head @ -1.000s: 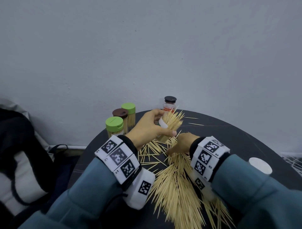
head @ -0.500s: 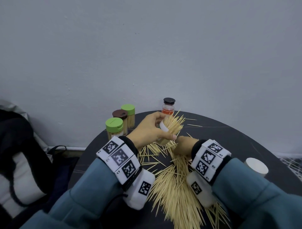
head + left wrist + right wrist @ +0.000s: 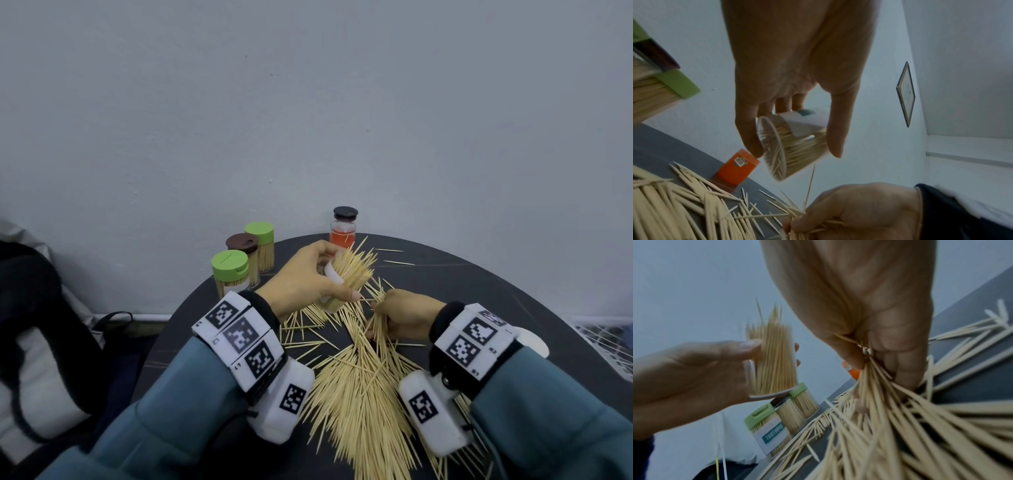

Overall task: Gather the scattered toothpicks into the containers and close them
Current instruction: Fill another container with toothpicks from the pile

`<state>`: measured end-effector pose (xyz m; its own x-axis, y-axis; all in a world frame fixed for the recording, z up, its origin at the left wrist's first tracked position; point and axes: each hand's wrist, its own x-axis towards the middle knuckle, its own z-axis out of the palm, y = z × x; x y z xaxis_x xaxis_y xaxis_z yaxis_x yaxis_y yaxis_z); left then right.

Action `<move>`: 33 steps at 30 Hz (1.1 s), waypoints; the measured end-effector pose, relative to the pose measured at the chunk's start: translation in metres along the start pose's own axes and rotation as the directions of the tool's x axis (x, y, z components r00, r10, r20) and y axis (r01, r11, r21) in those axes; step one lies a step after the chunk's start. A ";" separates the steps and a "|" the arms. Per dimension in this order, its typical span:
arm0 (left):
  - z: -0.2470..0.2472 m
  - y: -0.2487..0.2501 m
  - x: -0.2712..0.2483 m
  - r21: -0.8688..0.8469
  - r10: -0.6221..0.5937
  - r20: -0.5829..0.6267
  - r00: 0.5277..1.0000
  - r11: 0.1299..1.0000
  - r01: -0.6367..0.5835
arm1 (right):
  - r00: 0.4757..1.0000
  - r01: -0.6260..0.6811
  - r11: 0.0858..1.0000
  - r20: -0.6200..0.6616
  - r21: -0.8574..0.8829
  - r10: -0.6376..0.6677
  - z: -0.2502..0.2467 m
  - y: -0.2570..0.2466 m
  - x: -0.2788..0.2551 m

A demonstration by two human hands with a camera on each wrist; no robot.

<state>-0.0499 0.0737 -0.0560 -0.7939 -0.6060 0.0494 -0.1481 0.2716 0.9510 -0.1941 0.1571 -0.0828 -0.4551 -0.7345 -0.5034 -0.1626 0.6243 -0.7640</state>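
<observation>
My left hand [image 3: 797,68] grips a clear container [image 3: 793,144] (packed with toothpicks) above my right hand [image 3: 855,211].

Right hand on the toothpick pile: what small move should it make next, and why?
Probably lift the pinched bundle of toothpicks and bring it to the mouth of the open container. The right hand already grips the bundle at the pile's edge, and the left hand holds the container tilted toward it, nearly full, just beside it. The big pile remains on the table.
</observation>
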 end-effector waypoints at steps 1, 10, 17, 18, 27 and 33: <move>0.000 0.000 0.000 0.002 -0.001 0.002 1.000 1.000 0.001 | 1.000 -0.006 0.999 0.005 0.047 0.005 -0.001 0.003 0.001; 0.002 -0.002 0.001 0.026 -0.018 0.000 1.000 1.000 0.018 | 0.997 -0.078 0.943 0.053 0.322 0.064 -0.012 0.011 0.001; 0.002 -0.003 0.001 0.031 -0.016 -0.002 1.000 0.999 0.016 | 0.990 -0.129 0.941 0.101 0.313 0.102 -0.014 0.007 -0.002; 0.002 -0.004 0.001 0.031 -0.015 -0.002 1.000 0.999 0.015 | 0.991 -0.120 0.949 0.094 0.290 0.096 -0.013 0.007 -0.002; 0.002 -0.003 0.001 0.033 -0.019 0.006 1.000 0.999 0.018 | 0.992 -0.067 0.990 0.115 0.123 0.053 -0.006 0.004 -0.005; 0.002 -0.003 0.001 0.029 -0.010 0.001 1.000 1.000 0.010 | 0.993 -0.008 0.965 0.116 0.261 -0.023 -0.002 0.005 -0.003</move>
<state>-0.0516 0.0739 -0.0598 -0.7933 -0.6076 0.0396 -0.1727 0.2868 0.9423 -0.1951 0.1630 -0.0839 -0.3465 -0.7744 -0.5293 0.0755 0.5395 -0.8386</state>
